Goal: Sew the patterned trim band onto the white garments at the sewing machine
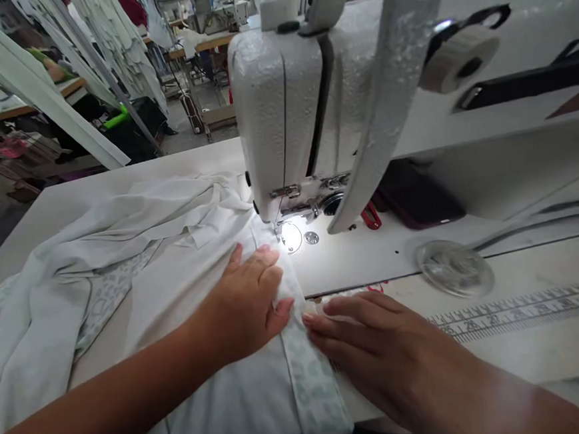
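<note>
A white garment [197, 311] lies across the sewing machine bed, with a pale leaf- or spot-patterned band [315, 382] along its right edge. The band's far end runs up to the presser foot [277, 230], under the bright lamp. My left hand [248, 297] lies on the fabric just in front of the foot, fingers spread and pressing down. At the band's outer edge rests my right hand [374, 344], its fingers stretched out and their tips touching the edge. Its thumb is mostly hidden.
The white sewing machine head [286, 110] rises above the foot. To its right are a dark phone-like object [418, 193], a red-handled tool [371, 216], a clear plastic disc [455, 269] and a printed measuring scale [517, 313]. Hanging pale cloth [120, 50] and other worktables stand behind.
</note>
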### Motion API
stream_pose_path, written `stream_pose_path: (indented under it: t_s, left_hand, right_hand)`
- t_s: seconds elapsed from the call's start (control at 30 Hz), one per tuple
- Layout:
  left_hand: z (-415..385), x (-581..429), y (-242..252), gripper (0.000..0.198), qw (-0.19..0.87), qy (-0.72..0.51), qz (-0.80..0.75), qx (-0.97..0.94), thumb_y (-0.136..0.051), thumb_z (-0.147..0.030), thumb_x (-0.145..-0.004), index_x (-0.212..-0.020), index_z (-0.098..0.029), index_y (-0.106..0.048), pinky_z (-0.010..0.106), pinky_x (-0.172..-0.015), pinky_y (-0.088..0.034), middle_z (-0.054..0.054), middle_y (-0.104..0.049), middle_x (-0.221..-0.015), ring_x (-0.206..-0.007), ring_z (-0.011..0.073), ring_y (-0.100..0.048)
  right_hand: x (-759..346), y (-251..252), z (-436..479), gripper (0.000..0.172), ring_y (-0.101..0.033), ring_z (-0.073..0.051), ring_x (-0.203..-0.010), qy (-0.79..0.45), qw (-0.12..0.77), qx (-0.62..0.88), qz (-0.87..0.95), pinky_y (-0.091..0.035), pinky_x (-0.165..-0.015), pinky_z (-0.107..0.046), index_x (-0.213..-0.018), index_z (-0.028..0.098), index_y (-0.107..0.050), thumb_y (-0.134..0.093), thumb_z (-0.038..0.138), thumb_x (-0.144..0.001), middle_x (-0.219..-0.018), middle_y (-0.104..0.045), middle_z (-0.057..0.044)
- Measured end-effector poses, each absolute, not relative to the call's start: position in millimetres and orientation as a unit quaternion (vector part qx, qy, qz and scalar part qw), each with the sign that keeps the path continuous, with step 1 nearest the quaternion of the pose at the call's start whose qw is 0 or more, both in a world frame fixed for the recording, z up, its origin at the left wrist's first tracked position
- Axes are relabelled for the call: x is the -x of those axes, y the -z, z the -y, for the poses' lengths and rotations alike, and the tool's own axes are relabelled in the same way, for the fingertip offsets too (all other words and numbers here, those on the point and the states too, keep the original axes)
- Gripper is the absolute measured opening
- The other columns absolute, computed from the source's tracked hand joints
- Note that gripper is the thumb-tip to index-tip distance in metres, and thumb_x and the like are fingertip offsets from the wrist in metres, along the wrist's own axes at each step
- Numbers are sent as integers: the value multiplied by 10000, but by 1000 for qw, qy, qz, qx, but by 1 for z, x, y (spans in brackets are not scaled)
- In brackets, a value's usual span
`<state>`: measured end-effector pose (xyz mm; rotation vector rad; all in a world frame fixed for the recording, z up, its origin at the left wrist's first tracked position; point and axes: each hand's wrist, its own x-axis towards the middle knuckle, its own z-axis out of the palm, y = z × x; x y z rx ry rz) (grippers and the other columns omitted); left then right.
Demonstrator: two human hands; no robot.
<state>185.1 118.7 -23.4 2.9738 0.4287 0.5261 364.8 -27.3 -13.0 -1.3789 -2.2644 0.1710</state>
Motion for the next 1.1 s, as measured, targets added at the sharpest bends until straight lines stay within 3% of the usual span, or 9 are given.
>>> stream_pose_path:
  t_s: [0.27,0.37,0.5,0.73,0.87,1.0,1.07,1.1]
  left_hand:
    - [-164,-196,25,194,6,-200,-104,-974,-490,-208,-890,-1056,-121,-539,493,-1062,-390,155,-633,-1173,-1153,258,-575]
    - [-181,-202,24,187,-13,-185,-108,-977,-479,-214,-889,-1038,-126,-551,466,-1047,-400,113,-664,-1029,-1019,227,-618]
    - [-200,-210,24,132,-44,-193,-109,-974,-472,-227,-883,-900,-142,-572,437,-962,-458,77,-647,-842,-854,216,-630]
    - [-225,-217,31,168,-59,-196,-109,-973,-481,-258,-872,-759,-155,-549,427,-931,-475,76,-625,-782,-820,225,-631]
    - [-218,-213,23,157,-46,-191,-106,-975,-453,-206,-893,-813,-140,-571,469,-972,-457,109,-650,-881,-892,241,-639]
    - [-163,-180,6,208,9,-175,-126,-976,-419,-113,-914,-1041,-124,-583,470,-1077,-395,133,-624,-1178,-1159,236,-566]
    - [-121,-155,1,265,56,-158,-118,-979,-439,-112,-914,-1148,-139,-560,452,-1136,-342,116,-577,-1295,-1278,215,-482]
    - [-101,-144,1,275,77,-146,-108,-980,-464,-131,-912,-1170,-147,-556,443,-1151,-328,105,-571,-1314,-1304,209,-460]
  right_hand:
    - [-379,15,-9,245,-578,-220,-999,-34,196,489,849,-477,-840,-378,-1066,194,-659,-458,135,-941,-1031,-709,-75]
    - [-383,10,-24,241,-574,-217,-982,-34,186,491,850,-473,-822,-363,-1016,193,-668,-453,125,-933,-954,-712,-66]
    - [-387,4,-42,249,-573,-206,-944,-37,167,492,853,-460,-817,-353,-982,193,-669,-434,122,-940,-920,-694,-57]
    - [-388,8,-54,214,-585,-204,-935,-34,157,509,846,-462,-822,-348,-995,159,-660,-470,105,-913,-956,-685,-69]
    - [-386,12,-47,279,-578,-225,-1052,-18,179,513,840,-487,-875,-379,-1121,141,-632,-457,93,-909,-1144,-666,-88]
    - [-373,11,5,355,-547,-244,-1173,-7,241,535,810,-486,-956,-418,-1251,127,-565,-444,99,-918,-1244,-634,-96]
    - [-359,19,46,333,-620,-189,-1065,-85,301,551,773,-515,-917,-314,-1232,190,-566,-445,122,-929,-1157,-680,-61]
    - [-349,26,66,272,-663,-165,-947,-135,341,547,752,-547,-813,-246,-1157,228,-592,-475,147,-924,-1043,-714,-32]
